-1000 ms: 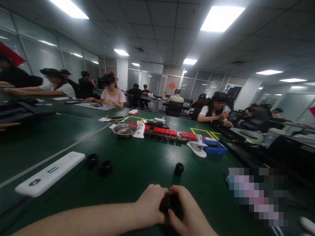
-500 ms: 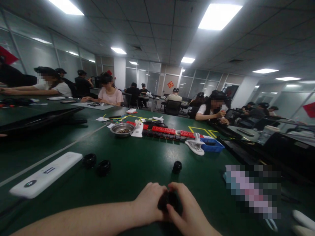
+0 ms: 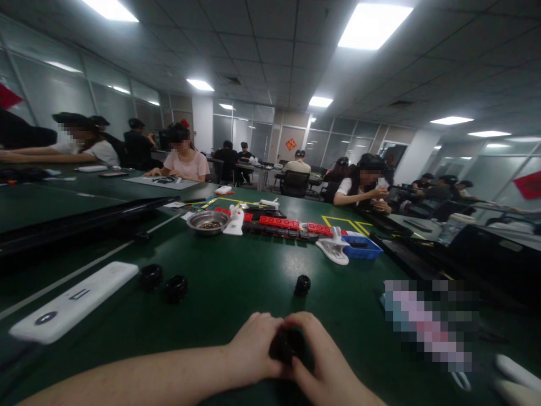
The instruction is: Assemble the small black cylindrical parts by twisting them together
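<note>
The small black part (image 3: 287, 345) sits pinched between your left hand (image 3: 253, 349) and right hand (image 3: 321, 366), both closed on it; a slip could roll it off the bench's (image 3: 253, 270) near edge.

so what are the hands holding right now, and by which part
Both hands, left hand and right hand, close together around one small black round part, gripping its sides between the fingers. The exact contact spots are hidden by the fingers.

Our left hand (image 3: 253, 347) and right hand (image 3: 323, 366) closed together on a small black part (image 3: 288, 345) at the near edge of our green surface (image 3: 236, 270), another black ring (image 3: 302, 285) just beyond, two black rings (image 3: 163, 283) and a white bar (image 3: 71, 309) toward the left edge, a steel bowl (image 3: 207, 221) and red strips (image 3: 296, 225) farther in
</note>
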`<state>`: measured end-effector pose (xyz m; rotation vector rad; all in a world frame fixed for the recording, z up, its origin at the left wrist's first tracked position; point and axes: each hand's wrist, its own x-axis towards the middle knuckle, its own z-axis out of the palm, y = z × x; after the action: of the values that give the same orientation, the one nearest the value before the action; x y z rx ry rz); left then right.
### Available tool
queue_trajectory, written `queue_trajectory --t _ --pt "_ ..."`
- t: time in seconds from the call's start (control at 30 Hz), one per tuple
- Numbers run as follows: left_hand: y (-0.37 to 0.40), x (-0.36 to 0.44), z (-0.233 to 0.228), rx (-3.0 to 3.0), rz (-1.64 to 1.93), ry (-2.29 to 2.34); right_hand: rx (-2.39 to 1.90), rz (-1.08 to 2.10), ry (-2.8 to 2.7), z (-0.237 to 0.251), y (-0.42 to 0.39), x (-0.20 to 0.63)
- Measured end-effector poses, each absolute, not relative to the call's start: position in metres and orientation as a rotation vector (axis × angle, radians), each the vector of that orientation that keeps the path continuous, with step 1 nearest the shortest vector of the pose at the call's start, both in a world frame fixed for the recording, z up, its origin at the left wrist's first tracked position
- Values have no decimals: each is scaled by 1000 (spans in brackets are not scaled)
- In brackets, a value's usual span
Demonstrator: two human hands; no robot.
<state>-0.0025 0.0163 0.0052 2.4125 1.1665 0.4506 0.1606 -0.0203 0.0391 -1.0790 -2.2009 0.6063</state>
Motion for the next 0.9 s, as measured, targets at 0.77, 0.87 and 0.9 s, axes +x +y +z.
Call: queue_trajectory --t 0.77,0.87,0.9 --pt "17 -4 3 2455 398 1207 -1368 468 -2086 37 -17 163" --pt "16 -3 4 2462 410 1201 -1339 492 -2125 34 -18 161" --pt "16 -3 4 2459 417 1188 -1301 517 -2149 34 -19 161"
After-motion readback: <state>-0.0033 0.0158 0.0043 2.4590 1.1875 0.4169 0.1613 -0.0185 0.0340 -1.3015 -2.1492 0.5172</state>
